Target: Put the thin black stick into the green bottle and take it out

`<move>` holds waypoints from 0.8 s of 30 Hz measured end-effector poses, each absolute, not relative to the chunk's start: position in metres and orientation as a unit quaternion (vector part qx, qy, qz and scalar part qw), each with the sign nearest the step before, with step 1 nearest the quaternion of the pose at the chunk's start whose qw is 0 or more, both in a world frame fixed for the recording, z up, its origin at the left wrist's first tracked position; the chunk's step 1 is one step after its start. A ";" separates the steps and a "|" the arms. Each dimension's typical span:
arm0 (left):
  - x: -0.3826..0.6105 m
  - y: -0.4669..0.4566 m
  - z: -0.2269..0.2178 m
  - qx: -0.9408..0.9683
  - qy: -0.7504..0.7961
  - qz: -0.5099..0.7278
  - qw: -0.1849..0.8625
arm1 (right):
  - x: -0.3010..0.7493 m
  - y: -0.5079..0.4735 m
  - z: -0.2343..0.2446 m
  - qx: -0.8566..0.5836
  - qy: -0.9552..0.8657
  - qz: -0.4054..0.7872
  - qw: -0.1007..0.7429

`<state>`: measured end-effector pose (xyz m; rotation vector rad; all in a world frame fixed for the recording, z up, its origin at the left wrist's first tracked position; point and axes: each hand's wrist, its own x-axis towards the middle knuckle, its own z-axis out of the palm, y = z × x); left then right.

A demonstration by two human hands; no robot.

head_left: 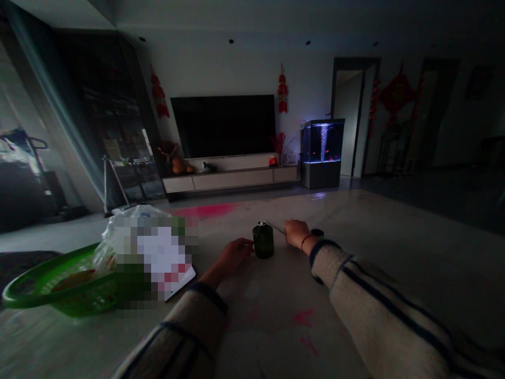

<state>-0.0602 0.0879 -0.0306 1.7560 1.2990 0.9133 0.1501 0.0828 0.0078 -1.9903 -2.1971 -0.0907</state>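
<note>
A small dark green bottle (263,240) with a silvery top stands upright on the table (276,316). My left hand (235,255) is closed around its left side, fingers touching the glass. To the bottle's right, my right hand (296,232) is closed in a pinch on a thin metal stick (275,227) that slants toward the bottle's top. A small dark cap-like object (317,232) lies just right of my right wrist. Both arms wear a light sweater with dark stripes.
A green plastic basket (47,287) holding bags sits on the table's left edge, with a blurred packet (158,258) beside it. Pink stains mark the tabletop. Beyond are a television (223,125), a low cabinet (231,179) and a lit fish tank (322,152).
</note>
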 end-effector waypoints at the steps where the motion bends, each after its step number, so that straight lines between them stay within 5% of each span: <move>1: -0.060 0.088 -0.031 0.688 0.507 0.358 0.376 | 0.149 0.082 0.008 -0.673 -0.733 -0.037 0.088; 11: -0.060 0.088 -0.031 0.689 0.498 0.365 0.379 | 0.152 0.091 0.002 -0.690 -0.713 -0.038 0.123; 19: -0.062 0.093 -0.037 0.692 0.497 0.374 0.366 | 0.152 0.104 0.023 -0.588 -0.609 0.314 0.430; 24: -0.062 0.094 -0.037 0.692 0.497 0.372 0.368 | 0.145 0.091 0.036 -0.465 -0.555 0.454 0.519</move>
